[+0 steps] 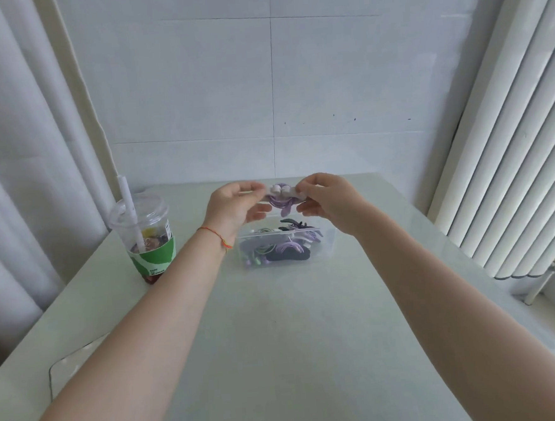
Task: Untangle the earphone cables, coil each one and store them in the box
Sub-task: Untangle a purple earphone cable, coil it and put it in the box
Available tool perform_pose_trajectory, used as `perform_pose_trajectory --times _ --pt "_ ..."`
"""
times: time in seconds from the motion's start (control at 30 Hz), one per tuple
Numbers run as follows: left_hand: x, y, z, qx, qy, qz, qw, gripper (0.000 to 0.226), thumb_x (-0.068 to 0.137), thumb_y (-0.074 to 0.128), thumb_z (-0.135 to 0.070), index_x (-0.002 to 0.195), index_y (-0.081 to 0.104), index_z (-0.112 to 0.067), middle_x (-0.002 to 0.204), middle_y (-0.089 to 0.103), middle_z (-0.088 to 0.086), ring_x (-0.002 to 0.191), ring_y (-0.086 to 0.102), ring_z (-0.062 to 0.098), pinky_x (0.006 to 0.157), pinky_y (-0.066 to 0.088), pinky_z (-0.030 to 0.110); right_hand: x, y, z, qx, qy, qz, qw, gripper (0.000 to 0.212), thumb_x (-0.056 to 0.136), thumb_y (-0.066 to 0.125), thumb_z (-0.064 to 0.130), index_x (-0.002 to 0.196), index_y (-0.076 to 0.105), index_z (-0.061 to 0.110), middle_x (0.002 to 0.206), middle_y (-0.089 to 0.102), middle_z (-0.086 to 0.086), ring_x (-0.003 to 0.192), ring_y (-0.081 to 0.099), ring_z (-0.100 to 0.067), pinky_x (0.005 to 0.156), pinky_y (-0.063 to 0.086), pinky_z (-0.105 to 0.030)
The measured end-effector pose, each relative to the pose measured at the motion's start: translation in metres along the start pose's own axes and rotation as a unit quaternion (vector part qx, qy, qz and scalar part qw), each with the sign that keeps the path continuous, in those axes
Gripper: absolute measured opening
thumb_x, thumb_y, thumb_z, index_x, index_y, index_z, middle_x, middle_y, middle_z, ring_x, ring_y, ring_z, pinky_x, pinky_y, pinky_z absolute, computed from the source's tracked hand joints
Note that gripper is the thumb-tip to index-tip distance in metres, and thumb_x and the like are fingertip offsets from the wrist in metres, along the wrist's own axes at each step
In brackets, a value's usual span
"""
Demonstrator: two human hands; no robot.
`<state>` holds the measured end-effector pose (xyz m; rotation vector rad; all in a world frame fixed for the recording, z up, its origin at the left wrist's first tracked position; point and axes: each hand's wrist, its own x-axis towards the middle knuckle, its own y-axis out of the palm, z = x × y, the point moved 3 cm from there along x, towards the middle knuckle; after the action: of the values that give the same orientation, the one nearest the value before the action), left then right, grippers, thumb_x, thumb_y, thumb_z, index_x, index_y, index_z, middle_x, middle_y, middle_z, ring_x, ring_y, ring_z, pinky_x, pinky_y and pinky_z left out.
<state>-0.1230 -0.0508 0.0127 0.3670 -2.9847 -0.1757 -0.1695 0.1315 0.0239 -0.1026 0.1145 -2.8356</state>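
Note:
A clear plastic box (325,243) stands mid-table with several coiled earphone cables inside, purple (290,248), green and black. Above its open top I hold a coiled purple earphone cable (280,201) with pale earbuds on top, one loop hanging down toward the box. My left hand (233,207) pinches the coil's left side. My right hand (326,197) pinches its right side. Both hands hover just over the box's far rim.
A plastic cup (146,234) with a straw and green sleeve stands left of the box. A transparent lid or sheet (73,362) lies near the table's left edge. Curtains hang on the left, vertical blinds on the right, a tiled wall behind.

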Motion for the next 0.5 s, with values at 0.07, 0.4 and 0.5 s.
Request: perform_pose_trajectory --times 0.07,0.4,0.5 --pt "0.012 -0.001 0.008 0.038 0.002 -0.009 0.999 0.009 0.087 0.068 -0.002 0.083 0.066 -0.009 0.079 0.068 0.011 0.057 0.068 0.016 0.053 0.054 0.022 0.015 -0.002 -0.009 -0.011 0.014 0.005 1.000 0.014 0.088 0.069 0.010 0.087 0.056 0.006 0.085 0.067 -0.017 0.066 0.063 -0.023 0.061 0.054 -0.027" --pt "0.053 -0.034 0.051 0.246 0.001 -0.146 0.958 0.027 0.083 0.063 -0.022 0.109 0.061 -0.018 0.116 0.063 0.008 0.108 0.059 0.024 0.091 0.045 0.032 0.056 0.009 -0.034 -0.129 0.056 -0.013 0.990 0.013 0.084 0.072 0.014 0.085 0.061 0.008 0.080 0.070 -0.009 0.064 0.063 -0.014 0.056 0.049 -0.022" --pt "0.059 -0.037 0.066 0.255 -0.053 -0.149 0.954 0.039 0.088 0.060 -0.021 0.125 0.057 -0.009 0.128 0.059 0.009 0.119 0.054 0.025 0.093 0.040 0.027 0.062 0.022 -0.039 -0.265 0.068 0.002 0.962 0.016 0.083 0.073 0.022 0.076 0.062 0.013 0.080 0.072 -0.009 0.066 0.061 -0.017 0.064 0.054 -0.029"
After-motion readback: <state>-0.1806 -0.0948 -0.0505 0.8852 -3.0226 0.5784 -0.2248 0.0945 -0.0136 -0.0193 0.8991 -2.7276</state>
